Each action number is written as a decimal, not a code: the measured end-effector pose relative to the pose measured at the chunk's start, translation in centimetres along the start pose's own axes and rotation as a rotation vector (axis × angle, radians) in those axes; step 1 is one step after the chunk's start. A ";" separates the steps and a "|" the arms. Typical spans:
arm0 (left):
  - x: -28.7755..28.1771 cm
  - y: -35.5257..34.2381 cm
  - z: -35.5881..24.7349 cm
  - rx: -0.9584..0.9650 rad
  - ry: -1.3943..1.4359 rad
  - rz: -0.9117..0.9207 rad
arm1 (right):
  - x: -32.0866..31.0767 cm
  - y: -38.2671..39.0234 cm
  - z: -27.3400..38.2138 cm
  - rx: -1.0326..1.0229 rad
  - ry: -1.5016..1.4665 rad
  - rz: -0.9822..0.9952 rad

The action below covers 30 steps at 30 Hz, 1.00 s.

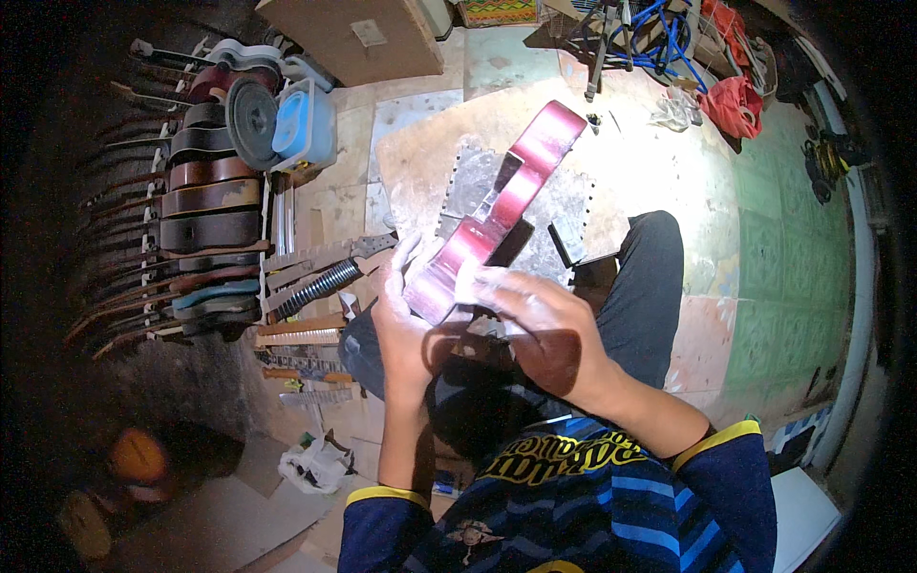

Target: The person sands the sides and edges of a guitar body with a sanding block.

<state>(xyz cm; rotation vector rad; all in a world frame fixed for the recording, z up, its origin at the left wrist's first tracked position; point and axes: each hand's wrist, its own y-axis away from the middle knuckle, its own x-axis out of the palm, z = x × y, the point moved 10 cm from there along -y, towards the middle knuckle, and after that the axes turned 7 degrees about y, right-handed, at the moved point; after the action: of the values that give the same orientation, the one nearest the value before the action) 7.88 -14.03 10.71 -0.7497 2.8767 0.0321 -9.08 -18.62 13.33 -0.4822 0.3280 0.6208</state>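
Observation:
A glossy red-pink ukulele or small guitar body [482, 224] is tilted on edge before me, its curved side facing up. My left hand [401, 296] grips its near end, fingers along the left side and palm underneath. Dusty white fingers of my right hand [530, 301] press together against the near part of the side. Under those fingertips shows a small pale pad [466, 283], whose material I cannot make out. Beneath the body lies a grey foam mat [564, 196] with toothed edges. A dark flat block [567, 244] rests on the mat's right side.
Several guitars [210, 201] hang in a row at the left. Near them stand a clear bin [320, 124] with a blue container, and several saws [310, 334]. Blue hose [669, 38] and a red bag [731, 105] lie at the far right. A cardboard box [373, 38] stands far left.

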 end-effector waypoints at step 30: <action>3.3 2.2 -0.4 -0.101 -0.179 -0.004 | 1.6 -0.5 -1.7 0.017 0.302 0.275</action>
<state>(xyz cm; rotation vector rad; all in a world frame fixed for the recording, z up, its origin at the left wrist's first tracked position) 3.92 -13.70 10.52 -0.7304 2.7195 0.2336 -7.74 -19.09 11.37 -0.5196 0.6934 0.8122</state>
